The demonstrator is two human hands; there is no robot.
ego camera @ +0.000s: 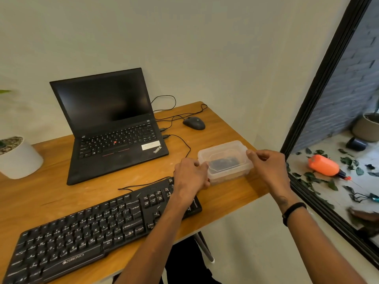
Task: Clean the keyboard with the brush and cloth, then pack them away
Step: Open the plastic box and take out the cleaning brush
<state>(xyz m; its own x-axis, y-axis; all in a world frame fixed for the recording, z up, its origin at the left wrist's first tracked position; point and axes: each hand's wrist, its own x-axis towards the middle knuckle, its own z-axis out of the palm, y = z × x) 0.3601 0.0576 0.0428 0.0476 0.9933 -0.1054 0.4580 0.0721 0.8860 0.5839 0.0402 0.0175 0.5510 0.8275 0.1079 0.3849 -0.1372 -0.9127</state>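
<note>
Head view looks down at my two hands on a clear plastic box (225,160) that sits on the wooden tabletop (225,124), near its right edge and just beyond the right end of the black keyboard (98,228). My left hand (191,174) grips the box's left end, fingers (202,167) curled against the lid's rim. My right hand (268,167) holds the right end, its fingertips pinching the lid's edge, with a black band (294,213) on that wrist. The lid is on the box, and through the plastic I can see something dark lying inside; I cannot tell whether it is the cloth, the brush or both. The keyboard lies slantwise across the near part of the tabletop, its cable (143,184) trailing off toward the laptop (111,124), and my left forearm passes over its right end. The laptop stands open with a dark screen at the far side, to the left of the box. A black mouse (193,123) sits to the right of the laptop, well behind the box. A white plant pot (19,160) stands at the far left. A window (336,111) runs along the right.
</note>
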